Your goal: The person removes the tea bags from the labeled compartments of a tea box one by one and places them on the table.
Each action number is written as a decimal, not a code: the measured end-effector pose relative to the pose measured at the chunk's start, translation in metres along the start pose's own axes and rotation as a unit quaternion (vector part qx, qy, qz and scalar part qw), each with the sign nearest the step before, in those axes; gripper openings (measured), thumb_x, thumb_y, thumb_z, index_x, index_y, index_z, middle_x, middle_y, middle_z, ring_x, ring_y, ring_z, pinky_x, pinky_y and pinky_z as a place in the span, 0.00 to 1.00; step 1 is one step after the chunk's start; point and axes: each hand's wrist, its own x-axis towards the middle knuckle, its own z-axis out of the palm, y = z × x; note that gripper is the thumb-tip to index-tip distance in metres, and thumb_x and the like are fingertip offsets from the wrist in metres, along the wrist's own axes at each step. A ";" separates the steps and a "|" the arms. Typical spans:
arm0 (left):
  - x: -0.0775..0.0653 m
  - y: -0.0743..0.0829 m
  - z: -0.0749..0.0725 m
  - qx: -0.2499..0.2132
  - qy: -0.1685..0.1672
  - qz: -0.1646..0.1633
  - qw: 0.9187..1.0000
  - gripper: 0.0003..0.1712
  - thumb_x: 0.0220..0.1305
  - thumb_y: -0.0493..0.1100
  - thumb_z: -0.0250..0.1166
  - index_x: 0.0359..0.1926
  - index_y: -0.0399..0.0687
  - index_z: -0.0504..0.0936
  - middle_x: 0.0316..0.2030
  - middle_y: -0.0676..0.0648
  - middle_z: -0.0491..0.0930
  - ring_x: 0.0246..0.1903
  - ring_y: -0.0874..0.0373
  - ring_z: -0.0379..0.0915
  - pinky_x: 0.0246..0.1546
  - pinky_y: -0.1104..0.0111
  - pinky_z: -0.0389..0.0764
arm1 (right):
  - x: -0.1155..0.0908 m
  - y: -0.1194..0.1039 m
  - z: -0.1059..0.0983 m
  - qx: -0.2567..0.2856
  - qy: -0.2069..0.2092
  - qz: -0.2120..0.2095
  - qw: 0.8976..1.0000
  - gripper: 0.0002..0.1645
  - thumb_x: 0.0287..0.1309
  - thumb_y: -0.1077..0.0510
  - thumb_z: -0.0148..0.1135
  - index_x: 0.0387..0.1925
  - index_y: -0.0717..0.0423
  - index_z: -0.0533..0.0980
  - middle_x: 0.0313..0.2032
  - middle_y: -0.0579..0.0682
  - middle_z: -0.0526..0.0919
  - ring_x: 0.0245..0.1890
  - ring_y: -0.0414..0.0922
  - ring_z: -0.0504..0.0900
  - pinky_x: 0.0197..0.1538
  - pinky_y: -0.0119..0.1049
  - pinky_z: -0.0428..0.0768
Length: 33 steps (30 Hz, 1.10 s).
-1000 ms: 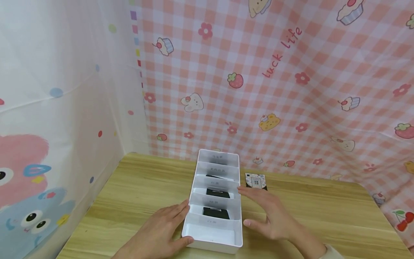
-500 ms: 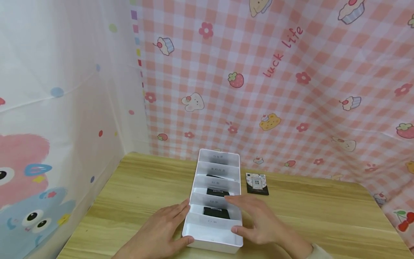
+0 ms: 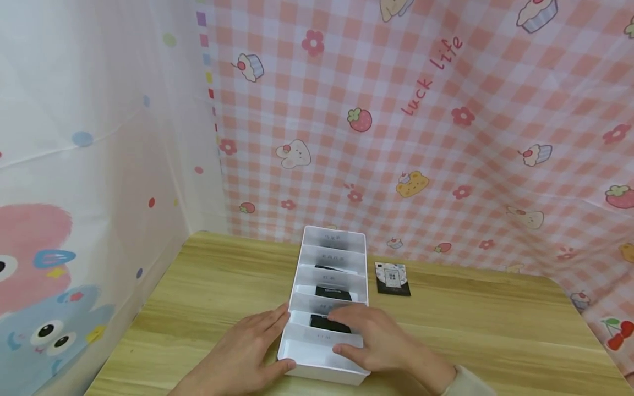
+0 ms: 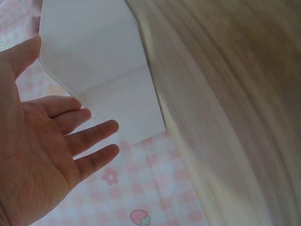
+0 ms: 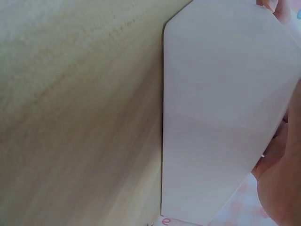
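A long white divided box (image 3: 309,355) stands on the table, its compartments in a row from front to back. My left hand (image 3: 242,352) rests against its near left side, fingers extended; the left wrist view shows them along the white wall (image 4: 99,56). Over the front part of the box is my right hand (image 3: 388,338), with fingertips at the black packet (image 3: 322,323) in the second compartment from the front. The right thumb (image 3: 346,350) is over the front compartment, apart from the fingers. Another black packet (image 3: 333,293) lies one compartment farther back.
A black-and-white patterned packet (image 3: 393,279) lies on the wooden table (image 3: 223,280), right of the box. A dark packet edge (image 3: 328,268) shows farther back in the box. Pink checked cloth (image 3: 426,148) hangs behind the table, white cloth (image 3: 114,181) at the left.
My right hand has moved left and toward me, from the box's right side to over the front compartments. The left hand stays where it was, and the packets have not visibly moved.
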 end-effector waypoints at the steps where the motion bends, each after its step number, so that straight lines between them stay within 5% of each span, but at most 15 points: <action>1: 0.000 0.000 0.000 0.001 0.001 0.000 1.000 0.50 0.72 0.74 0.55 0.73 0.35 0.73 0.75 0.43 0.68 0.68 0.47 0.73 0.65 0.48 0.77 | 0.001 0.000 0.001 -0.003 -0.004 0.004 1.000 0.26 0.66 0.45 0.70 0.60 0.55 0.83 0.56 0.46 0.86 0.58 0.46 0.84 0.61 0.46 0.82; 13: 0.000 0.001 0.000 0.026 0.029 0.026 0.999 0.48 0.71 0.71 0.59 0.71 0.34 0.75 0.73 0.43 0.71 0.65 0.47 0.76 0.61 0.49 0.79 | 0.003 -0.001 0.009 -0.011 0.014 0.006 1.000 0.08 0.62 0.57 0.73 0.44 0.52 0.88 0.46 0.43 0.87 0.50 0.42 0.84 0.57 0.39 0.83; 24: 0.001 0.002 -0.001 0.020 0.001 0.011 1.000 0.49 0.72 0.73 0.56 0.72 0.35 0.74 0.73 0.42 0.71 0.66 0.48 0.75 0.62 0.49 0.79 | 0.003 -0.002 0.009 0.010 0.022 0.000 1.000 0.04 0.63 0.62 0.72 0.37 0.50 0.88 0.41 0.39 0.88 0.46 0.39 0.84 0.53 0.35 0.84; 33: 0.001 0.002 -0.002 0.016 -0.011 0.000 1.000 0.50 0.72 0.74 0.55 0.72 0.35 0.73 0.75 0.43 0.69 0.67 0.48 0.74 0.64 0.50 0.77 | 0.004 -0.004 0.005 0.042 -0.005 0.050 0.998 0.03 0.69 0.59 0.69 0.38 0.48 0.86 0.40 0.39 0.86 0.45 0.38 0.82 0.52 0.36 0.84</action>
